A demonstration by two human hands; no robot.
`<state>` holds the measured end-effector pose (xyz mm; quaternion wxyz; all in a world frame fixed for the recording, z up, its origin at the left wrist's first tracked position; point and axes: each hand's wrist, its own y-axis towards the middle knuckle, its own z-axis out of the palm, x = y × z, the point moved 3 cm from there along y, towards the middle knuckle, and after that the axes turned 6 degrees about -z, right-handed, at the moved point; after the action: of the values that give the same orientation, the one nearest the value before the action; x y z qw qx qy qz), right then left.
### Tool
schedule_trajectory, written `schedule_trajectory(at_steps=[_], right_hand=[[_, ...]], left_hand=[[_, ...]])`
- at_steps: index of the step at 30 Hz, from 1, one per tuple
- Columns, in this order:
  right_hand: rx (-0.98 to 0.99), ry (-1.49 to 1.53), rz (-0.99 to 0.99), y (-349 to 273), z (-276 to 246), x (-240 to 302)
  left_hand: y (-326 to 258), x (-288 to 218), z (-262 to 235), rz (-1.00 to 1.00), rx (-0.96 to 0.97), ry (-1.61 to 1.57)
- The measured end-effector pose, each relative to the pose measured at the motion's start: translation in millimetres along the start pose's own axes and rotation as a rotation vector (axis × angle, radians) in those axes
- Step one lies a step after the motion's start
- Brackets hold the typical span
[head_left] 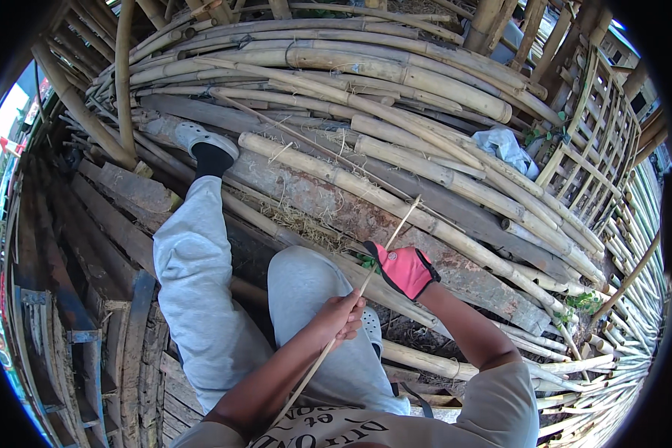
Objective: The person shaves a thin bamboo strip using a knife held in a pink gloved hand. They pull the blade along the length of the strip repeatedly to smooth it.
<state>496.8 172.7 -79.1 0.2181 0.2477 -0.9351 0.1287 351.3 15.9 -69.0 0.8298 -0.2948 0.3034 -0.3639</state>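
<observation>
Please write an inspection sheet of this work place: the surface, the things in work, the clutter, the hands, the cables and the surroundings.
Surface: stacked bamboo poles and weathered wooden planks; a long flat beam lies across them.
Job's things: one thin bamboo strip, running from the lap up over the beam.
Clutter: crumpled pale plastic sheet on the poles; dry straw on the beam.
Hands: left hand, bare, closed around the strip; right hand, in a pink glove, grips the strip higher up.
Cables: nothing seen.
Surroundings: bamboo lattice panel at the right; the person's legs in grey trousers, one foot in a pale clog on the poles.
</observation>
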Motion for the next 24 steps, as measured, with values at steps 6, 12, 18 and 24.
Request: schedule_trajectory(at_steps=[6,12,18,24], right_hand=[[-0.014,-0.028,-0.04,13,23,-12],[-0.04,-0.03,-0.109,19,23,-12],[0.086,-0.104,-0.067,30,20,-8],[-0.167,-0.368,0.268,59,-32,-167]], left_hand=[[3,1,-3,-0.047,-0.012,-0.04],[2,0,-7,-0.056,-0.027,-0.037],[-1,4,-13,-0.039,-0.009,-0.062],[1,4,12,-0.002,-0.046,0.108]])
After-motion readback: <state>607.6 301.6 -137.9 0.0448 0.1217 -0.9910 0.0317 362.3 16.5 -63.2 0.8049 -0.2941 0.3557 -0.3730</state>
